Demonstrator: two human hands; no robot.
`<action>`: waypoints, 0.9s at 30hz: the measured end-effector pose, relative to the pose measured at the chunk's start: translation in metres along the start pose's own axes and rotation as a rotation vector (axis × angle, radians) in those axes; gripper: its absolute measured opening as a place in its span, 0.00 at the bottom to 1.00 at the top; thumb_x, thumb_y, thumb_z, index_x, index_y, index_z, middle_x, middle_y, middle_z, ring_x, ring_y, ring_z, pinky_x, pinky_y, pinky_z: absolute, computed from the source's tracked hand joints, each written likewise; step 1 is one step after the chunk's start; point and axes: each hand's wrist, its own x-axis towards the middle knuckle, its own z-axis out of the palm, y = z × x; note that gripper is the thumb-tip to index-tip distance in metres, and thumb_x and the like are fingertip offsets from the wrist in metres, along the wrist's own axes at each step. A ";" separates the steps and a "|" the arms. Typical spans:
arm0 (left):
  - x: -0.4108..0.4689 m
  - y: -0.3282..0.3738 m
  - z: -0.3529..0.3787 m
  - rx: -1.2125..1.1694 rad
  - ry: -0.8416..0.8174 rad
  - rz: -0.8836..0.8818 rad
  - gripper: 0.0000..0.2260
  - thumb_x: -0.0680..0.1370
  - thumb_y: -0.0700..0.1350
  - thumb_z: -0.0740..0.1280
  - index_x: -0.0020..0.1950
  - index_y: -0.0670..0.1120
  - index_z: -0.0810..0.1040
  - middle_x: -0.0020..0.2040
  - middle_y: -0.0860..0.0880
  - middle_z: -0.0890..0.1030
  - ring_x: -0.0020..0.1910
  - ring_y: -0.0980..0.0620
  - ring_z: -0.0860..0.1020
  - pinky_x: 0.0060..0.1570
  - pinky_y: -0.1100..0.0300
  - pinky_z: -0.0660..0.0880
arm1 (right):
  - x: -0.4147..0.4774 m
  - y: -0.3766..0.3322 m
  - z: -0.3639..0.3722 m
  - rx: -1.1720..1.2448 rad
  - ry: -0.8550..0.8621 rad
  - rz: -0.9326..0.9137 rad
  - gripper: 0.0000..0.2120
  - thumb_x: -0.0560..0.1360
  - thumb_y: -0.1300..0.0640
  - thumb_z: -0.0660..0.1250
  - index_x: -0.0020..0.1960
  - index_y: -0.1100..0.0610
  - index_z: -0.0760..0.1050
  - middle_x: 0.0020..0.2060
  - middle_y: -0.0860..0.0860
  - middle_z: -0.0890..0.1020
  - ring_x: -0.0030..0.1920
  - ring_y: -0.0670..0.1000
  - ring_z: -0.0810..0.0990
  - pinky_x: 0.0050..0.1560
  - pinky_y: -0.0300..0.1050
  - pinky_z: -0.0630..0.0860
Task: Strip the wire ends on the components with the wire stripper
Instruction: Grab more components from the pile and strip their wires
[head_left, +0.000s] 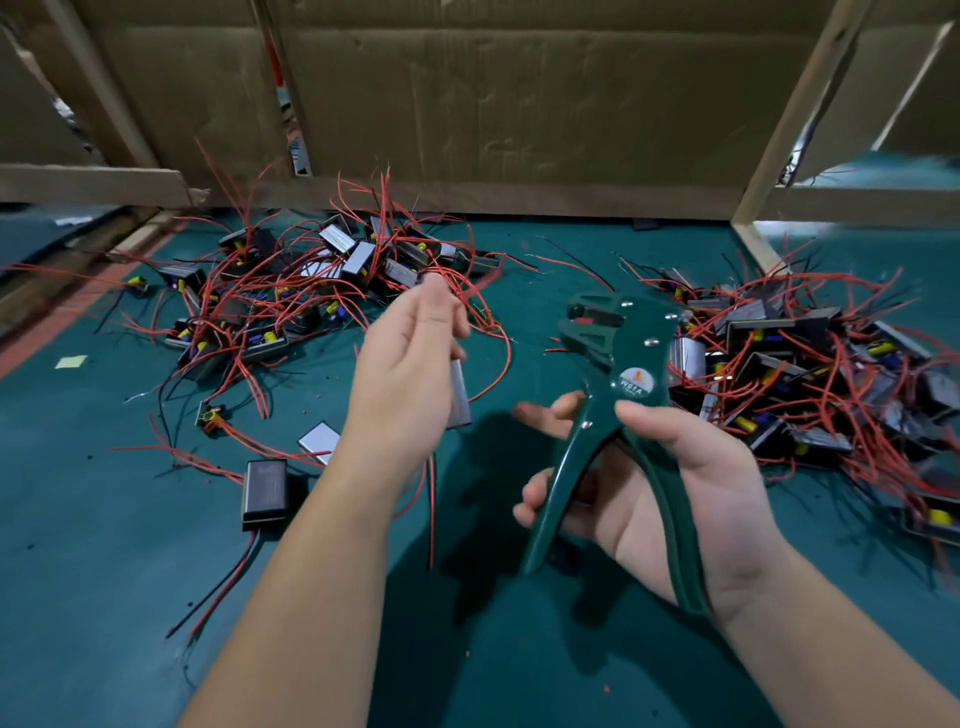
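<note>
My right hand (670, 493) grips the two handles of a dark green wire stripper (618, 384), its jaws pointing up and left above the green mat. My left hand (410, 364) is raised left of the jaws and holds a small grey box component (460, 395) under the palm; its red wires (431, 514) hang down below the hand. The fingertips are blurred near a red wire end. One heap of components with red and black wires (311, 291) lies behind the left hand. A second heap (810, 384) lies to the right of the stripper.
A green mat (130, 571) covers the table. A black box component (265, 491) and a grey one (319, 441) lie loose at the left. Cardboard walls (519, 104) and wooden struts (795, 119) close off the back.
</note>
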 end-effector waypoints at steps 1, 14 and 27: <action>0.000 0.002 0.000 -0.149 0.013 -0.049 0.18 0.83 0.50 0.54 0.35 0.51 0.72 0.32 0.57 0.73 0.34 0.55 0.70 0.36 0.61 0.66 | -0.001 0.001 -0.001 -0.008 -0.044 0.032 0.25 0.56 0.52 0.78 0.50 0.61 0.81 0.47 0.66 0.78 0.37 0.62 0.80 0.43 0.60 0.79; -0.010 -0.001 0.014 -0.418 -0.371 -0.055 0.12 0.80 0.46 0.54 0.39 0.46 0.70 0.46 0.53 0.80 0.64 0.51 0.75 0.68 0.54 0.67 | -0.005 -0.016 -0.003 -0.012 -0.085 -0.033 0.38 0.57 0.54 0.79 0.67 0.55 0.75 0.57 0.65 0.76 0.37 0.59 0.81 0.45 0.58 0.79; -0.016 -0.005 0.016 -0.276 -0.453 -0.032 0.12 0.79 0.47 0.55 0.38 0.48 0.73 0.62 0.41 0.73 0.67 0.50 0.73 0.69 0.53 0.66 | 0.000 -0.022 -0.010 0.000 -0.014 -0.086 0.42 0.52 0.58 0.81 0.66 0.59 0.74 0.46 0.60 0.82 0.36 0.59 0.82 0.43 0.58 0.80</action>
